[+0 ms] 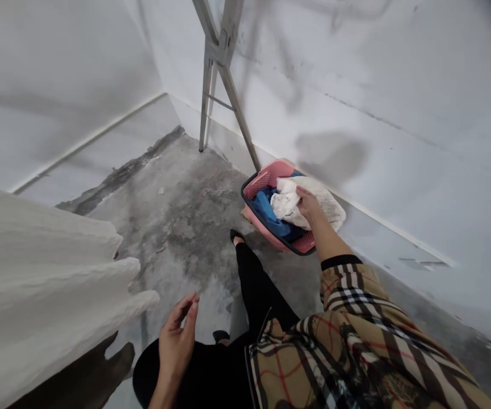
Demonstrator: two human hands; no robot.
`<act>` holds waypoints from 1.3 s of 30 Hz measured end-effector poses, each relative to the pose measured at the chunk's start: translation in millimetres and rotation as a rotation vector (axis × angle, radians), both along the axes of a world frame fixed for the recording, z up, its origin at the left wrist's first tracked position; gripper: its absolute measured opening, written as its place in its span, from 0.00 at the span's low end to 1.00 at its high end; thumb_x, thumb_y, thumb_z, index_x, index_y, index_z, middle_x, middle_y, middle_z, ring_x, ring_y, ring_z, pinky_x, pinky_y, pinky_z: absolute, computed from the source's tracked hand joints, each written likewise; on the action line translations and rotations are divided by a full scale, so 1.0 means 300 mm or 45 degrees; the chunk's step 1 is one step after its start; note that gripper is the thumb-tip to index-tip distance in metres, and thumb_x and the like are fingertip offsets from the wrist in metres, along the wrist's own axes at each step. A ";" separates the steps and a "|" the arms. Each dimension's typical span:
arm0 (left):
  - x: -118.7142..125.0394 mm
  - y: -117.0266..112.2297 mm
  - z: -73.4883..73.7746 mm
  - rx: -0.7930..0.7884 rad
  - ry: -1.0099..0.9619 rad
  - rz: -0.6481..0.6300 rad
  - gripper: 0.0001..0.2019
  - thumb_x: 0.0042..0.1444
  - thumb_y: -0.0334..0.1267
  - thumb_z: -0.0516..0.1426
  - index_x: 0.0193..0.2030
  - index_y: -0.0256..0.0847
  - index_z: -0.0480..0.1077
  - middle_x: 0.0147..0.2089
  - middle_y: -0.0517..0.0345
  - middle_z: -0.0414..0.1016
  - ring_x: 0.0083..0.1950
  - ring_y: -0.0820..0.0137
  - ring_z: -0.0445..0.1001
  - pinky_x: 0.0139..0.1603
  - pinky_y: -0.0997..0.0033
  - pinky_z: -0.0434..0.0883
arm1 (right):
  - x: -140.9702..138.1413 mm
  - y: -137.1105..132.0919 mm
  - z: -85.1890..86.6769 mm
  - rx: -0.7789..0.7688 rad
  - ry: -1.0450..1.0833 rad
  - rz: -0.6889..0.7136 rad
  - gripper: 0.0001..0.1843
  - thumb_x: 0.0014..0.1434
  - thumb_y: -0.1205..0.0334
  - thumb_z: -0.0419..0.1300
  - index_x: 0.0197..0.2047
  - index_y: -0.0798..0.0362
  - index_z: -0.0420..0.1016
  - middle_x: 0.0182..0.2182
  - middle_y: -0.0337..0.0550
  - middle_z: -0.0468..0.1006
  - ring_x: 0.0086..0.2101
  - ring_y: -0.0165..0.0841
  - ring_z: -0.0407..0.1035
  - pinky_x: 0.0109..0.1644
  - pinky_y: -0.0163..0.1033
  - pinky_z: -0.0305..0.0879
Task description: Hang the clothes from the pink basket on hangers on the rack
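Observation:
My right hand (308, 205) reaches into a pink basket (266, 230) with a dark rim and grips a crumpled white cloth garment (326, 199). The garment lies bunched over the basket's far side and hangs past its edge. Blue fabric (266, 207) sits in the basket under and beside it. Low in front of my body is my left hand (177, 339), its fingers curled and the thumb tip close against the index finger. Nothing shows between them.
A metal folding stand (217, 54) rests against the wall behind the basket. White draped fabric (49, 284) hangs at the left, near my left hand. The grey concrete floor (177, 199) is stained, and white walls (398, 113) meet in the corner.

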State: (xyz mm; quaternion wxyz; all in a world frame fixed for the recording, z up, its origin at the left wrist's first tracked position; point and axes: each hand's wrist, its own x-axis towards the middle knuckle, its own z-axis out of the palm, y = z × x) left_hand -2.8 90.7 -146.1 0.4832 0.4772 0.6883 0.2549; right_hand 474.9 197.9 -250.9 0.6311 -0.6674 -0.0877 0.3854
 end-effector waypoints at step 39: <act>-0.087 -0.014 0.675 0.751 -0.922 -0.043 0.15 0.52 0.51 0.64 0.36 0.40 0.74 0.29 0.59 0.76 0.31 0.70 0.76 0.30 0.74 0.71 | -0.873 -0.320 0.990 0.886 -0.554 1.141 0.27 0.50 0.57 0.70 0.54 0.48 0.75 0.45 0.41 0.78 0.43 0.31 0.72 0.54 0.42 0.71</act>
